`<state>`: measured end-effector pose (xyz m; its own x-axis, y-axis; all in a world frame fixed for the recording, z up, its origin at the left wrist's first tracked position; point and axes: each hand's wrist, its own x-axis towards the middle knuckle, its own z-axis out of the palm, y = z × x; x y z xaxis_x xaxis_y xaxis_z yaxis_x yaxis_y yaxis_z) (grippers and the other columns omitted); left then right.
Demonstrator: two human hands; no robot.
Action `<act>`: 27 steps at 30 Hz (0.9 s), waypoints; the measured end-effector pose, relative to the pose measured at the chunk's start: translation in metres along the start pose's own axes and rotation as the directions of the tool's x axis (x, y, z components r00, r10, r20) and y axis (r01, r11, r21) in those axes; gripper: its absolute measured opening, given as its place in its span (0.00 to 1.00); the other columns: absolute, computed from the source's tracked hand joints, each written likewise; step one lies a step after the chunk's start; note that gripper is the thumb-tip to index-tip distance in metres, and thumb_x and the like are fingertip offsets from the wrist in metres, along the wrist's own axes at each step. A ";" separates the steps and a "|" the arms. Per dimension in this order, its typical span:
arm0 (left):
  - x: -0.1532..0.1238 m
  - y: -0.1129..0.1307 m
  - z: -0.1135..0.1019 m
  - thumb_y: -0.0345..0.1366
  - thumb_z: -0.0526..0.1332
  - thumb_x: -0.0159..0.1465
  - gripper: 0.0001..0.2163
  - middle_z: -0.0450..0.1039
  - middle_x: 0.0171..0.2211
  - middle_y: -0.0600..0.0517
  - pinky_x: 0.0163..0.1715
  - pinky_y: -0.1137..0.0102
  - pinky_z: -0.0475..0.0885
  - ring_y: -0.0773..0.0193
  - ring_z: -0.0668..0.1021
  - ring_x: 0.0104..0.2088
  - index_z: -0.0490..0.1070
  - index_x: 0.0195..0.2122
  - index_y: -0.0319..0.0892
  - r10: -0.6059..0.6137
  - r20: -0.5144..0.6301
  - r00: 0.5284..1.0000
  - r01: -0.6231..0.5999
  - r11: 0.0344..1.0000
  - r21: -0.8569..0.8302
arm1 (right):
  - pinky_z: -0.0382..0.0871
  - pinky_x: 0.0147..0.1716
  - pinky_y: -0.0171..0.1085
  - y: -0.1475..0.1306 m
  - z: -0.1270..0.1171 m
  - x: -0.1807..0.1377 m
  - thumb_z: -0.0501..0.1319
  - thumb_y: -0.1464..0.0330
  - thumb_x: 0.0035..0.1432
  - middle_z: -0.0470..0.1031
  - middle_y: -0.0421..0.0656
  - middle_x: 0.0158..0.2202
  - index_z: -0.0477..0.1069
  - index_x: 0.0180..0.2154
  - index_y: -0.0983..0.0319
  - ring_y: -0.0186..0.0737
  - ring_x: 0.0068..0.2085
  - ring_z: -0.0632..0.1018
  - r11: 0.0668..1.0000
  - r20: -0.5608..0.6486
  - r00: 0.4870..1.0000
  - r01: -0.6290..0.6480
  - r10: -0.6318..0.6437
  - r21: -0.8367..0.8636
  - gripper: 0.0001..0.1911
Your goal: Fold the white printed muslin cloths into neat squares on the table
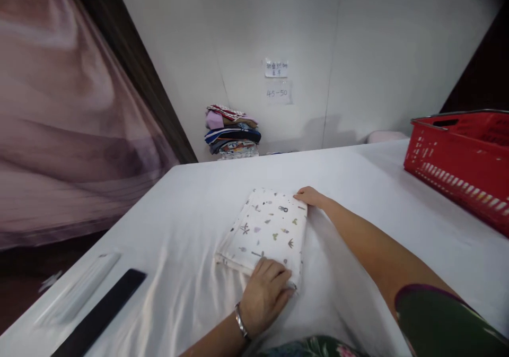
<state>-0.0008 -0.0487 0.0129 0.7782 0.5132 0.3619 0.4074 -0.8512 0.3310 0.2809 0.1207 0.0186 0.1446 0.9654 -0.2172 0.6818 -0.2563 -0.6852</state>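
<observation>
A folded white cloth with small printed plants and other motifs lies in several layers on the white-covered table. At its near right corner, my left hand, with a silver bracelet at the wrist, has its bent fingers on top and the thumb along the edge, gripping the cloth. My right hand reaches in from the right and pinches the far right corner between thumb and fingers. The undersides of both grips are hidden.
A red plastic basket stands on the table at the right. At the left lie a black strip and a clear plastic-wrapped item. Beyond the far edge is a stack of folded clothes. A pinkish curtain hangs at the left.
</observation>
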 end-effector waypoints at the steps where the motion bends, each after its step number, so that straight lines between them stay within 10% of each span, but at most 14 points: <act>1: -0.002 0.001 0.000 0.40 0.61 0.58 0.17 0.69 0.40 0.47 0.43 0.59 0.65 0.58 0.69 0.41 0.65 0.47 0.41 0.001 0.016 1.000 -0.001 1.000 -0.002 | 0.62 0.32 0.31 0.001 0.000 0.001 0.61 0.62 0.51 0.76 0.46 0.36 0.75 0.32 0.66 0.39 0.37 0.73 1.000 0.005 1.000 0.005 -0.005 -0.020 0.13; 4: -0.005 0.003 0.000 0.45 0.66 0.52 0.28 0.67 0.44 0.46 0.45 0.58 0.64 0.56 0.68 0.44 0.61 0.51 0.41 -0.002 0.058 0.998 0.001 1.000 0.017 | 0.63 0.32 0.32 0.000 -0.001 0.004 0.59 0.56 0.51 0.76 0.46 0.38 0.75 0.34 0.65 0.40 0.38 0.74 0.997 0.038 0.999 0.026 -0.024 -0.066 0.19; 12: 0.002 -0.004 0.005 0.32 0.60 0.55 0.13 0.69 0.37 0.49 0.44 0.62 0.63 0.60 0.69 0.40 0.65 0.42 0.41 -0.013 0.094 0.995 -0.004 0.984 0.179 | 0.64 0.35 0.35 -0.010 -0.012 -0.005 0.62 0.56 0.45 0.75 0.50 0.38 0.74 0.33 0.67 0.45 0.39 0.74 0.979 0.035 0.998 0.059 -0.053 -0.197 0.20; 23: -0.015 -0.021 -0.022 0.24 0.53 0.49 0.22 0.71 0.44 0.48 0.53 0.60 0.59 0.61 0.71 0.46 0.65 0.47 0.43 0.050 -0.045 0.998 -0.059 0.975 -0.212 | 0.67 0.30 0.43 0.081 -0.044 -0.089 0.59 0.49 0.44 0.76 0.53 0.33 0.74 0.25 0.61 0.50 0.32 0.76 0.977 -0.078 0.991 -0.121 0.109 -0.176 0.21; 27: -0.008 -0.038 -0.032 0.28 0.53 0.55 0.14 0.73 0.39 0.48 0.44 0.65 0.67 0.62 0.73 0.42 0.70 0.41 0.42 -0.261 -0.242 0.934 0.158 0.913 -0.375 | 0.67 0.39 0.44 0.058 -0.042 -0.075 0.60 0.54 0.44 0.75 0.52 0.41 0.74 0.36 0.62 0.51 0.39 0.75 0.962 -0.167 0.986 -0.036 -0.010 -0.272 0.21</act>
<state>-0.0375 -0.0171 0.0251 0.5049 0.7287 0.4627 0.3164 -0.6550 0.6863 0.3398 0.0352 0.0247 0.2553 0.9626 -0.0907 0.8454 -0.2677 -0.4622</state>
